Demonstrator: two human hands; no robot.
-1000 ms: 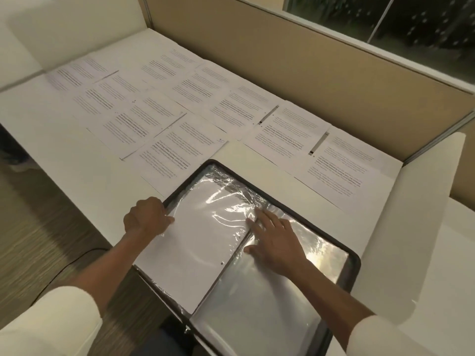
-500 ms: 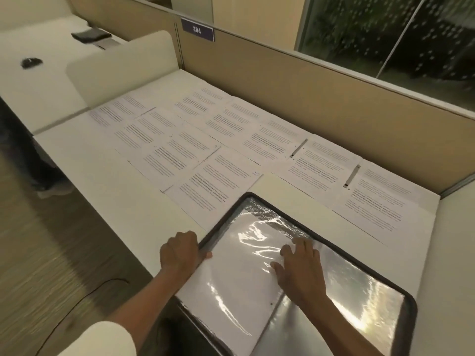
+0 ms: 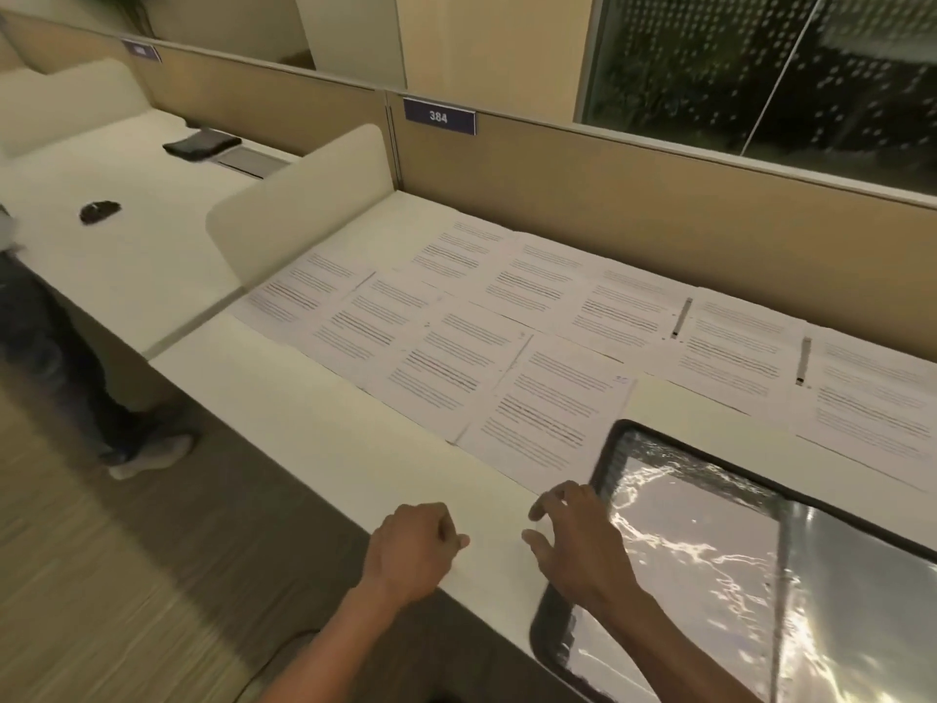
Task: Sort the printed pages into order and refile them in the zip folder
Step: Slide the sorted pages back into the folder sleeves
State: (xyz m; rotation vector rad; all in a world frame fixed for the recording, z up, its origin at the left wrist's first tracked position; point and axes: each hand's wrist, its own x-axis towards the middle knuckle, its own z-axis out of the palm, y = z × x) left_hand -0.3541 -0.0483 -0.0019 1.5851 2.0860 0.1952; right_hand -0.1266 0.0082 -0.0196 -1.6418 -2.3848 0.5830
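Several printed pages [image 3: 547, 408] lie face up in two rows across the white desk [image 3: 314, 428]. The black zip folder [image 3: 606, 443] lies open at the desk's front right, its shiny plastic sleeves [image 3: 699, 550] showing a white sheet inside. My left hand [image 3: 413, 548] rests on the desk's front edge, left of the folder, fingers curled and holding nothing. My right hand [image 3: 578, 542] is over the folder's left rim with fingers spread and slightly bent, holding nothing. The folder's right part runs out of view.
A rounded cream divider [image 3: 304, 205] bounds the desk on the left; a tan partition with a "384" label [image 3: 438, 116] runs behind. The neighbouring desk holds a black mouse [image 3: 99, 211] and a dark pouch [image 3: 200, 143]. A person's leg and shoe [image 3: 152, 454] stand at left.
Both hands have come off the sleeve and moved left, the left onto the bare desk edge, the right to the folder's rim. The view has swung up and left.
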